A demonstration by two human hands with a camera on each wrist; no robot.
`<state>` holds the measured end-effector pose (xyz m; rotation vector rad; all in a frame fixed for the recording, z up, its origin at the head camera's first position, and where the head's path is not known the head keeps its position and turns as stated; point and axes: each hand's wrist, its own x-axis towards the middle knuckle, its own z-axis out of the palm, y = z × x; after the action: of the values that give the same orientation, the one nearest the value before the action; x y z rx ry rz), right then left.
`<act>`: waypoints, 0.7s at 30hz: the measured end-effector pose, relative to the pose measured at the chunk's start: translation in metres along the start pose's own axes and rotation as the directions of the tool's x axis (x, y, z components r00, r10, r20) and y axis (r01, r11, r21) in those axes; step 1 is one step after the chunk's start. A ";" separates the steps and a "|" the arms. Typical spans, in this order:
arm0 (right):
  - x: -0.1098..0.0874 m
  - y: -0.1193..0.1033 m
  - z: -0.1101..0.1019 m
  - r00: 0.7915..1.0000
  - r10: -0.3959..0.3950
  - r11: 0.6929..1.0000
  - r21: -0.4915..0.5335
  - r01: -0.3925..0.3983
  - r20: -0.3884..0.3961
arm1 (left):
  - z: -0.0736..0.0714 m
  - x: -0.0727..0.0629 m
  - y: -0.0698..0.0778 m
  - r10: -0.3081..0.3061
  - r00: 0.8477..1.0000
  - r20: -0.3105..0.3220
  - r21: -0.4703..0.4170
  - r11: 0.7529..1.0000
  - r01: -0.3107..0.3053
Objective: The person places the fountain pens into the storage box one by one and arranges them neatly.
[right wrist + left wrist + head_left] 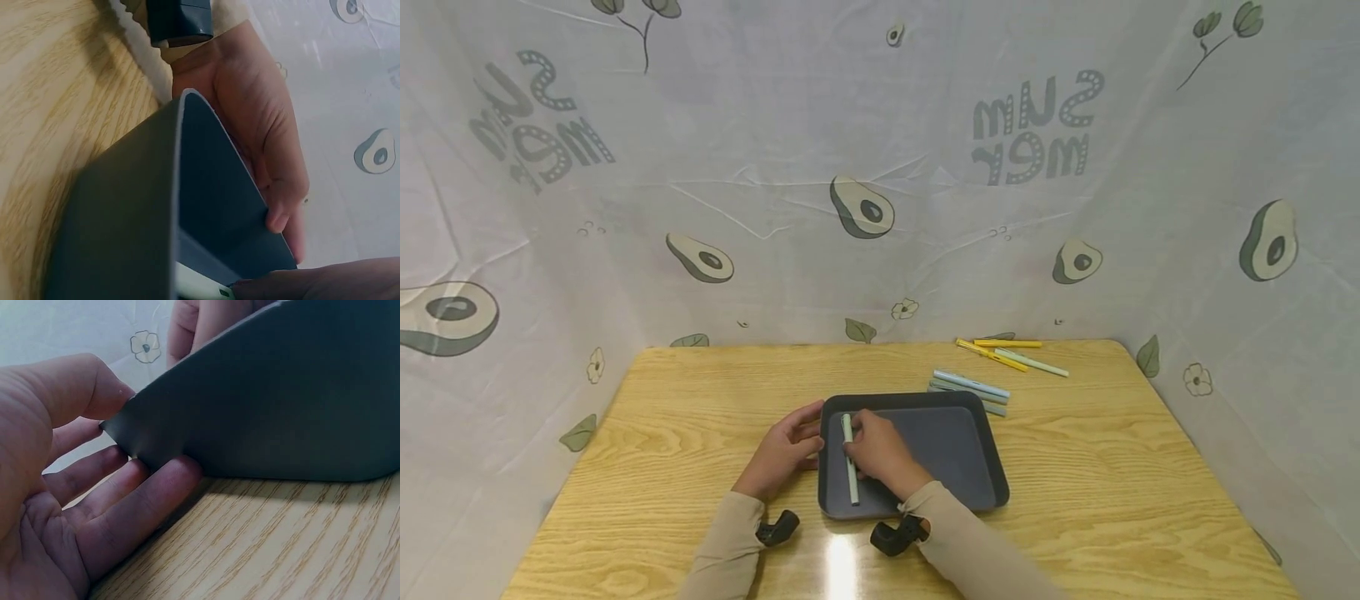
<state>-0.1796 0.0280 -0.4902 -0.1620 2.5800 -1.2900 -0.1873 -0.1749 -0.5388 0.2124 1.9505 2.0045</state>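
Observation:
A dark grey rectangular tray (925, 510) lies on the wooden table, near its front. My left hand (782, 454) holds the tray's left wall; in the left wrist view the thumb (103, 387) sits at the rim and the fingers (156, 500) touch the outer side. Inside the tray, along its left side, is a pale green pen (852, 483). My right hand (883, 450) pinches this pen near its middle. In the right wrist view only part of the pen (197, 281) shows, behind the tray wall.
Behind the tray's right rear corner several blue and grey-green pens (972, 384) lie side by side. Farther back at the right are two yellow pens (1007, 343) and a pale green pen (1033, 362). A printed white cloth (775, 167) hangs behind the table (700, 400).

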 end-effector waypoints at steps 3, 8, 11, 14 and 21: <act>0.002 -0.003 0.005 1.000 0.011 1.000 0.020 -0.011 -0.011 | 0.000 0.000 0.001 0.004 1.000 0.007 -0.005 1.000 -0.004; 0.009 -0.006 0.013 0.999 0.034 0.997 0.064 -0.032 -0.027 | 0.001 0.000 0.002 0.003 1.000 0.009 -0.013 1.000 -0.003; 0.011 -0.007 0.016 0.999 0.047 0.994 0.097 -0.045 -0.023 | 0.002 -0.001 0.002 0.004 1.000 0.007 -0.004 1.000 -0.004; 0.012 -0.007 0.018 0.999 0.049 0.992 0.117 -0.047 -0.016 | 0.002 -0.001 0.002 0.004 1.000 0.004 0.007 1.000 -0.004; 0.001 0.000 -0.010 0.997 -0.070 0.997 0.039 0.071 -0.016 | 0.003 -0.003 0.003 0.002 1.000 -0.001 0.006 1.000 -0.002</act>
<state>-0.1831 0.0353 -0.4846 -0.2392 2.5809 -1.3705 -0.1843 -0.1729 -0.5349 0.2149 1.9582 2.0010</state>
